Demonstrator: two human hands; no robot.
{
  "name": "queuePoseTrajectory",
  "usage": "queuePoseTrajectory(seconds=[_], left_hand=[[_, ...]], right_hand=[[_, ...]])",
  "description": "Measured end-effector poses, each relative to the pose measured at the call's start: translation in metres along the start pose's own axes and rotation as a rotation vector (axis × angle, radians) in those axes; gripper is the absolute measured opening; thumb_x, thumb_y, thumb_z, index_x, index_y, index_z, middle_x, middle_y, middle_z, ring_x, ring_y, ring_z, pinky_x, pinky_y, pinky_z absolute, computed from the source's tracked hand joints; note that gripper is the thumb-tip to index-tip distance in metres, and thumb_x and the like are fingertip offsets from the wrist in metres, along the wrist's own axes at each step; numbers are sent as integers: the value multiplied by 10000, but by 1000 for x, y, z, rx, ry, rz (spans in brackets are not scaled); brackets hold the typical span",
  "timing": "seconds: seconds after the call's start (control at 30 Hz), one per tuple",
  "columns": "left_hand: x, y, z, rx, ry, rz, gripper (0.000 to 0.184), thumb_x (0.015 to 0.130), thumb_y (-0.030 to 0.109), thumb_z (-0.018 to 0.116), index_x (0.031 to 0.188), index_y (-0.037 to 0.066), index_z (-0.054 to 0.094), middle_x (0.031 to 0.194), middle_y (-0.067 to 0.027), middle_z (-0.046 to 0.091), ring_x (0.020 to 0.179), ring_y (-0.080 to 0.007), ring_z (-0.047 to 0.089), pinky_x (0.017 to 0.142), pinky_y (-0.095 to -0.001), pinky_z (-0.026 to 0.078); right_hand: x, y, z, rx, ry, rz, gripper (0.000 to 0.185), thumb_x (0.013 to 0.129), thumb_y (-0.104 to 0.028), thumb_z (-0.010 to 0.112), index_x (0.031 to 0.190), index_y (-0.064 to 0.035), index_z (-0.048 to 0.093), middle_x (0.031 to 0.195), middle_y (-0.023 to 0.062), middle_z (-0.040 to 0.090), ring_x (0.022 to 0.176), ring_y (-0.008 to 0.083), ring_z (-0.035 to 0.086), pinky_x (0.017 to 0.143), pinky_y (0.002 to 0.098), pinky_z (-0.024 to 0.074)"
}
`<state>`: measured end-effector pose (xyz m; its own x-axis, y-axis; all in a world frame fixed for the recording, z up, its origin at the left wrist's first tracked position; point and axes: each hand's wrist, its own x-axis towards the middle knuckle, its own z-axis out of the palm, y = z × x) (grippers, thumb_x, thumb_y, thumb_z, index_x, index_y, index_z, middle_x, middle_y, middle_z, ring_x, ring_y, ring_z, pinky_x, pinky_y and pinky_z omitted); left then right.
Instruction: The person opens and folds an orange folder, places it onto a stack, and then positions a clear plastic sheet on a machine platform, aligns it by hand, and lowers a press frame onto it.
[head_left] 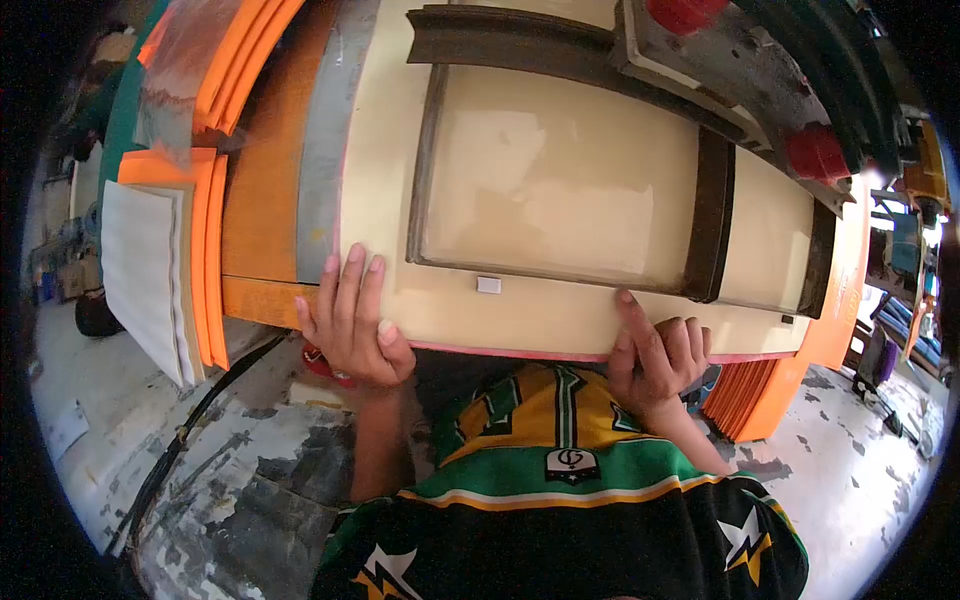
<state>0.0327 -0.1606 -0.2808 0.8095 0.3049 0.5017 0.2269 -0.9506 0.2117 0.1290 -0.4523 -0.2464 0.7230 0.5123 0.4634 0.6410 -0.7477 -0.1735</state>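
Note:
A cream-coloured board (440, 325) with a pinkish edge lies in front of me. On it is a dark metal frame (560, 275) with crossbars, and a small white piece (488, 285) sits just below the frame's near bar. My left hand (355, 325) rests on the board's near left corner, fingers stretched out and holding nothing. At the board's near edge on the right is my right hand (660, 355), its index finger extended to the frame's near bar, the other fingers bent; nothing shows in it.
Orange folded sheets (215, 260) and white sheets (145, 270) are stacked at the left. More orange sheets (740, 400) stand below the board's right end. A machine part with red knobs (820, 153) overhangs the upper right. A black cable (180, 440) runs at lower left.

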Motion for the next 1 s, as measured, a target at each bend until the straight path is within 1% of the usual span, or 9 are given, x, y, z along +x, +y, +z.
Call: queuePoseTrajectory(seconds=[0.03,0.17,0.23,0.3,0.37,0.47,0.6,0.7,1.0], left_hand=[[1,0,0,-3,-3,-3,603,1058,351,225,1294,33,678,1348,-148,676,1332,-346,573,1247,-503,147],[0,-1,-1,12,-18,-3,605,1053,356,227,1296,41,683,1360,-151,669,1343,-343,564,1241,-510,166],[-2,-3,1,1,5,6,604,1051,356,229,1295,43,684,1360,-150,670,1344,-346,563,1239,-517,167],[-6,-3,0,22,-23,-11,595,1045,358,243,1290,50,689,1359,-146,672,1347,-357,558,1232,-539,178],[-2,0,2,0,23,-4,562,1068,331,237,1270,83,700,1327,-118,691,1298,-337,594,1253,-499,145],[-6,-2,-1,37,-35,-14,593,1057,355,224,1257,61,699,1336,-140,684,1322,-360,570,1236,-546,180],[-9,-5,2,37,-17,13,579,1062,350,221,1239,67,694,1323,-139,687,1304,-355,579,1241,-551,163],[-6,-2,-2,26,-34,-11,548,1050,328,246,1226,97,711,1292,-114,704,1292,-321,585,1264,-507,117],[-12,-5,-3,55,-63,14,560,1027,355,264,1215,97,724,1255,-112,718,1278,-325,586,1268,-535,97]], right_hand=[[1,-1,-2,5,-39,13,419,782,-117,635,1173,-109,783,668,21,439,599,236,434,625,371,355],[-3,4,-1,9,-43,-4,386,820,-152,641,1178,-98,773,667,26,424,609,240,435,611,388,333],[-2,6,0,9,-9,-10,394,796,-238,655,1157,-188,805,639,-1,339,569,201,396,572,356,299],[-3,7,0,-1,-7,-15,408,779,-234,671,1163,-191,804,643,-11,329,572,191,390,573,352,294],[-3,3,-3,4,-43,13,388,790,-181,657,1152,-129,787,654,26,389,599,239,425,612,385,321],[-3,2,-4,1,-65,23,389,769,-164,661,1135,-143,792,653,24,398,602,237,430,617,384,322],[-7,3,-2,-23,-67,10,344,767,-157,658,1082,-135,794,652,19,411,606,240,436,624,389,321],[-7,3,-3,-15,-75,26,300,807,-177,652,1068,-126,791,697,32,525,628,245,478,636,392,336],[-13,4,-4,-3,-72,46,285,906,-238,595,1079,-118,787,749,59,613,675,268,534,688,397,390]])
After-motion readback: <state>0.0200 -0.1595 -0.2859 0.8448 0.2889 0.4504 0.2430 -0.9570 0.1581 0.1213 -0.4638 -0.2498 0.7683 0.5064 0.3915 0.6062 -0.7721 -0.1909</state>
